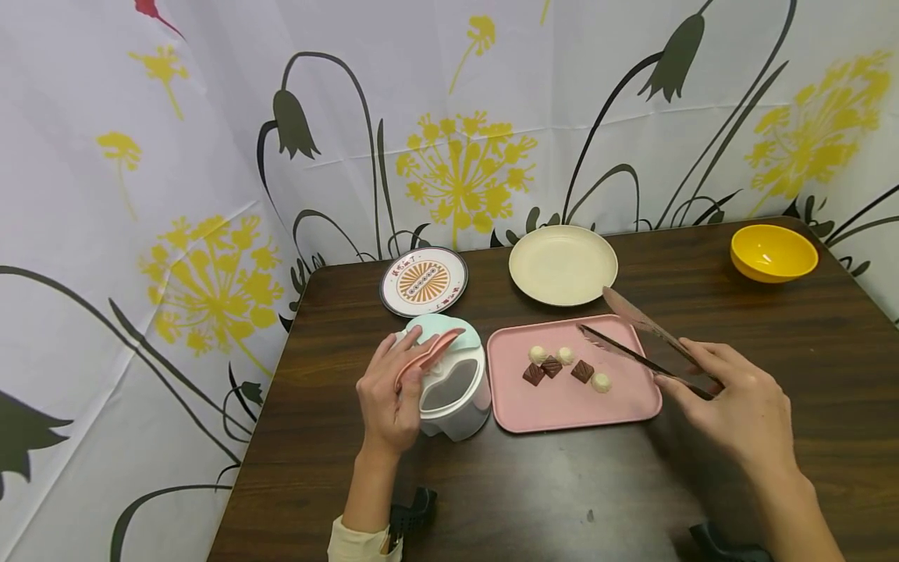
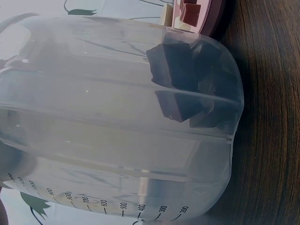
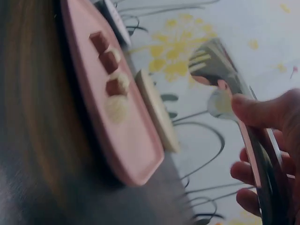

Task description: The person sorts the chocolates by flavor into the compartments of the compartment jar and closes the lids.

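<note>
Holding metal tongs point(image 1: 642, 339) w/ arms spread apart, the right hand point(image 1: 730, 406) has fingers curled round the handles, tips hovering over the far right part of the pink tray point(image 1: 618, 406), above the chocolates point(image 1: 555, 367). Left hand point(image 1: 389, 398) wraps the clear container point(image 1: 456, 394) just left of the tray, thumb on its pink flip lid point(image 1: 431, 351). Left wrist view shows dark pieces inside point(image 2: 185, 82), but blurred through the wall; count unclear.
</note>
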The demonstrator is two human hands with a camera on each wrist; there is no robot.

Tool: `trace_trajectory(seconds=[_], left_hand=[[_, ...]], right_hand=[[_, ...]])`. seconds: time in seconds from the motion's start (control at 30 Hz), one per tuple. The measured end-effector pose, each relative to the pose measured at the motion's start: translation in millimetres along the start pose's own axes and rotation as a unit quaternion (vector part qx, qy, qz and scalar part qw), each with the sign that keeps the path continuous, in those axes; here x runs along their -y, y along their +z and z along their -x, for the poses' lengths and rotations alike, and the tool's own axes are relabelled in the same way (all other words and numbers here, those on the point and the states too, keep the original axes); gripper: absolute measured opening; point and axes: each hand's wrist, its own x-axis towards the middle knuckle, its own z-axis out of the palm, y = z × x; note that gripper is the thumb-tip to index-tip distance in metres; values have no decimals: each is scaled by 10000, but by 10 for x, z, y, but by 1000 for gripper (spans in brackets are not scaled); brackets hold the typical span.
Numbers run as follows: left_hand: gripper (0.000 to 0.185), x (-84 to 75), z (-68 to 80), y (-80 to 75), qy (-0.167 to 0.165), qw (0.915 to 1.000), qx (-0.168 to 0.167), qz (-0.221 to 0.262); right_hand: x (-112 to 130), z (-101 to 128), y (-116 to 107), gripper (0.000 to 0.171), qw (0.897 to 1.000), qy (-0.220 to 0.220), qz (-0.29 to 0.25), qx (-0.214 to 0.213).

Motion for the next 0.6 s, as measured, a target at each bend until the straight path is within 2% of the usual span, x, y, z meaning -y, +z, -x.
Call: trace_trajectory(seconds=[0.17,0.27,0.37,0.5,0.6], left_hand=[[35,3,5,-2,-37,10000,-3,13],[35,4,6,0,-55,10000,6,18],[36,6,6,4,-60,10000,23,12],[36,5,5,8,-77,10000,35,8],[36,5,9,9,-85,10000,27,21]], right_hand=[[-130,66,11,60,9935,1123,139,128],[-208,102,19,64,9832,1759,332,354],[-280,136,28,69,9687,2355,507,599],[-357,173,43,72,9541,2850,599,702],[-400,192,58,72,9504,2979,622,643]])
